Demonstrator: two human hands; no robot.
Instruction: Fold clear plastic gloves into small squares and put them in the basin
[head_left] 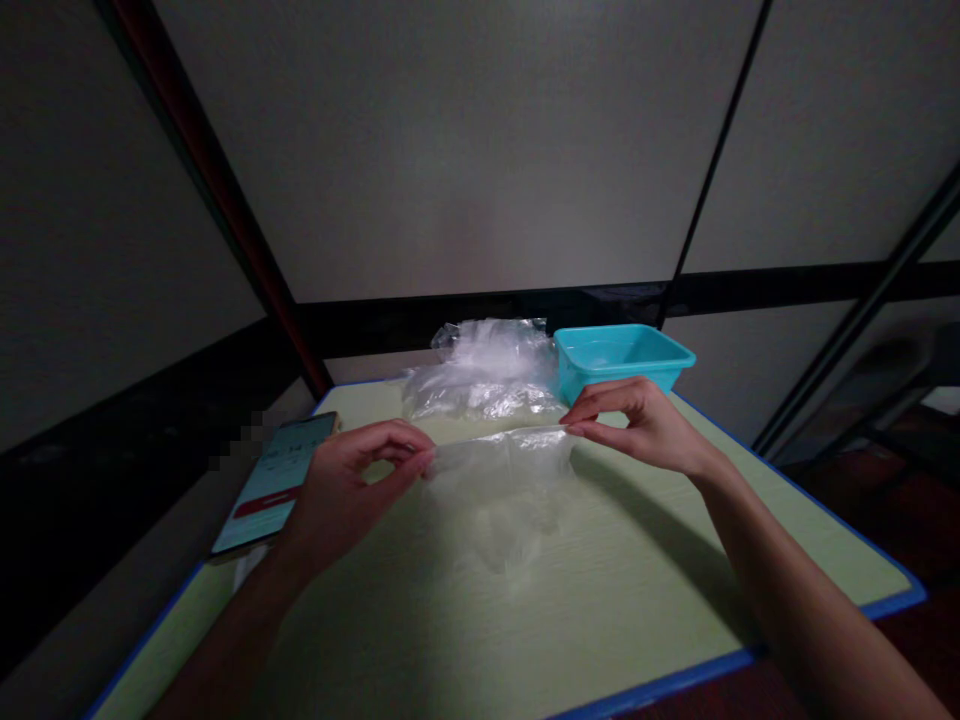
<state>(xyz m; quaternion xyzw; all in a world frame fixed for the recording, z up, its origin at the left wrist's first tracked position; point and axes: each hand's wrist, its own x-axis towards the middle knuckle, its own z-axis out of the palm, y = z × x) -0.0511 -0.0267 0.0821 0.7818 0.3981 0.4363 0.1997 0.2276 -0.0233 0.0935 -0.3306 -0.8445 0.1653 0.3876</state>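
Observation:
A clear plastic bag (499, 490) is stretched between my two hands over the table, its top edge pulled nearly straight and its lower part hanging down. My left hand (360, 475) pinches the left end of that edge between thumb and fingers. At the right end, my right hand (630, 425) grips the bag in the same way. Behind it lies a crumpled pile of clear plastic bags (491, 375). Whether the bag's lower end rests on the tabletop, I cannot tell.
A turquoise plastic basin (626, 370) stands at the back right of the pale green table (600, 610), which has a blue edge. On the left, a phone (277, 480) with a lit screen lies near my left forearm. A panelled wall (450, 180) rises right behind the table.

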